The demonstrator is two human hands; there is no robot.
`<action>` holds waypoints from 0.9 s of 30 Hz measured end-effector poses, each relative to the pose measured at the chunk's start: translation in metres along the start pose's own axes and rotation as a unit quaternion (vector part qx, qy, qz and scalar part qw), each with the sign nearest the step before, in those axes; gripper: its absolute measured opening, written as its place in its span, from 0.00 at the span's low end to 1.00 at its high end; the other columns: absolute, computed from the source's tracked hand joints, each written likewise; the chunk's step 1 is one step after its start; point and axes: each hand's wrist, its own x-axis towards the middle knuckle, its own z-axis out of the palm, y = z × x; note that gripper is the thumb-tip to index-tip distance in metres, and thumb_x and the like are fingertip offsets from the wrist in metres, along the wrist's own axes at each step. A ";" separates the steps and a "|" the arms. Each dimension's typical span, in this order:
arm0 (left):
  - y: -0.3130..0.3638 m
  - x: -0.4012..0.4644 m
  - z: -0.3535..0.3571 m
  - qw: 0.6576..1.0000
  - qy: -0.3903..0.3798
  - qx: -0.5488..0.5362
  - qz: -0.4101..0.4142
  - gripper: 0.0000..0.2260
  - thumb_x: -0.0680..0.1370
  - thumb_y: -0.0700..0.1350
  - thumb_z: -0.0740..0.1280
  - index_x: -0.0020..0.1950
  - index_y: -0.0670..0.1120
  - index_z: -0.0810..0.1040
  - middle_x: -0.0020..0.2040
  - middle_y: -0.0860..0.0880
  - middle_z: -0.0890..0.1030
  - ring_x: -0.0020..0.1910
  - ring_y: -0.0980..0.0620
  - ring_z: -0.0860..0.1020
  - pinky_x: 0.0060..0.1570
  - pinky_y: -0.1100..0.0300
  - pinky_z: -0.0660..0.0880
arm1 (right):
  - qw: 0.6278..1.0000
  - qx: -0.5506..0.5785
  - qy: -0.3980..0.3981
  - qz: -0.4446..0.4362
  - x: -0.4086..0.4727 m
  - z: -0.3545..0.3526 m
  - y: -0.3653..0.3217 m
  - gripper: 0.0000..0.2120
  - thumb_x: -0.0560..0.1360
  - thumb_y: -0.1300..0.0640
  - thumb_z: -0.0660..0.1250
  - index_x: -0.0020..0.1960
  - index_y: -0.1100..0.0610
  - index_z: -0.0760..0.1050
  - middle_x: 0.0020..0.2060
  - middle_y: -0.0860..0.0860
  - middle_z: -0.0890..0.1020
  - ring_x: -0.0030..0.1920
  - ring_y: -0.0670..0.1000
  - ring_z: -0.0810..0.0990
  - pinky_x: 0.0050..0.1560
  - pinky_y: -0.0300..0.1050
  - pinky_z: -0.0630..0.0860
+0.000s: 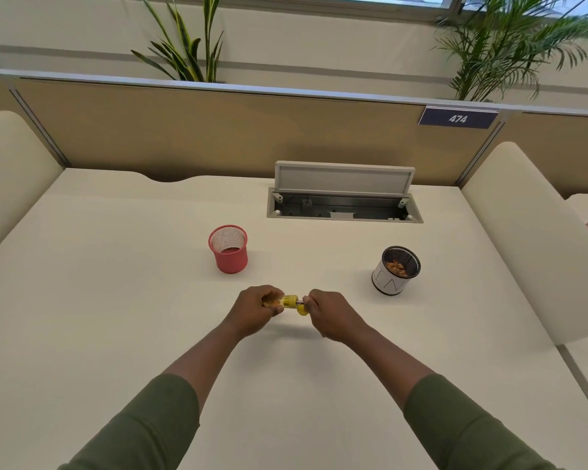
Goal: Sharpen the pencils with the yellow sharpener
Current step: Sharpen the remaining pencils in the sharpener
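Note:
My left hand (257, 308) grips the yellow sharpener (288, 300) by its clear barrel, which holds shavings. The sharpener lies sideways just above the middle of the white desk (116, 300). Its yellow cap (302, 311) hangs open below its right end. My right hand (329, 313) is closed on a short pencil (300, 302); only a small dark stub shows between the sharpener and my fingers, the rest is hidden. A red mesh cup (228, 249) stands behind my left hand and looks empty.
A black mesh cup with a white paper wrap (395, 270) stands to the right and holds pencil shavings. An open cable hatch (344, 198) is set in the desk at the back. Cream side dividers (523, 239) flank the desk. A tan partition with plants closes the rear.

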 end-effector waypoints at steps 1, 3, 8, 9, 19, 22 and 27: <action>-0.001 0.002 0.000 1.000 -0.010 0.001 -0.004 0.10 0.71 0.39 0.72 0.51 0.48 0.82 0.45 0.49 0.83 0.44 0.51 0.80 0.45 0.63 0.75 | 1.000 0.012 0.002 -0.007 0.000 0.000 0.002 0.14 0.81 0.53 0.54 0.43 0.58 0.73 0.37 0.52 0.77 0.37 0.55 0.74 0.36 0.46 0.69; -0.001 0.002 -0.002 0.999 -0.024 -0.025 -0.024 0.09 0.72 0.40 0.70 0.51 0.49 0.82 0.45 0.48 0.83 0.41 0.50 0.81 0.42 0.57 0.79 | 1.000 0.018 0.000 -0.025 -0.001 -0.001 0.004 0.11 0.80 0.56 0.54 0.49 0.57 0.74 0.41 0.50 0.76 0.38 0.52 0.73 0.37 0.43 0.69; 0.001 0.002 -0.003 0.995 -0.068 -0.057 -0.044 0.11 0.77 0.41 0.67 0.58 0.47 0.78 0.45 0.45 0.81 0.31 0.49 0.82 0.27 0.60 0.76 | 0.996 -0.025 0.019 -0.083 -0.003 0.001 0.011 0.09 0.81 0.57 0.55 0.57 0.55 0.72 0.51 0.51 0.76 0.46 0.50 0.72 0.43 0.42 0.66; 0.001 0.002 -0.003 0.994 -0.074 -0.063 -0.045 0.11 0.77 0.41 0.66 0.59 0.47 0.78 0.44 0.44 0.81 0.31 0.50 0.81 0.28 0.59 0.76 | 0.994 -0.040 0.030 -0.095 -0.002 0.002 0.013 0.09 0.81 0.57 0.55 0.57 0.55 0.72 0.52 0.50 0.76 0.47 0.51 0.73 0.43 0.42 0.66; 0.007 0.001 0.001 0.970 -0.118 -0.166 -0.132 0.09 0.81 0.42 0.59 0.46 0.42 0.77 0.36 0.46 0.71 0.29 0.54 0.68 0.28 0.63 0.64 | 0.952 -0.171 0.121 -0.223 0.004 0.005 0.025 0.07 0.78 0.57 0.62 0.51 0.55 0.78 0.38 0.51 0.78 0.37 0.55 0.75 0.35 0.47 0.71; 0.008 0.000 0.001 0.971 -0.125 -0.159 -0.125 0.10 0.81 0.38 0.58 0.40 0.43 0.74 0.32 0.48 0.66 0.27 0.54 0.62 0.28 0.63 0.59 | 0.927 -0.215 0.144 -0.270 0.003 0.008 0.028 0.12 0.79 0.54 0.57 0.47 0.56 0.78 0.34 0.51 0.75 0.34 0.53 0.71 0.33 0.45 0.67; 0.007 0.000 0.004 0.986 -0.086 -0.124 -0.064 0.09 0.78 0.33 0.60 0.46 0.39 0.79 0.30 0.48 0.69 0.27 0.53 0.64 0.29 0.63 0.63 | 0.953 -0.187 0.124 -0.202 0.002 0.009 0.025 0.09 0.78 0.58 0.63 0.39 0.58 0.73 0.31 0.54 0.75 0.30 0.55 0.69 0.33 0.45 0.62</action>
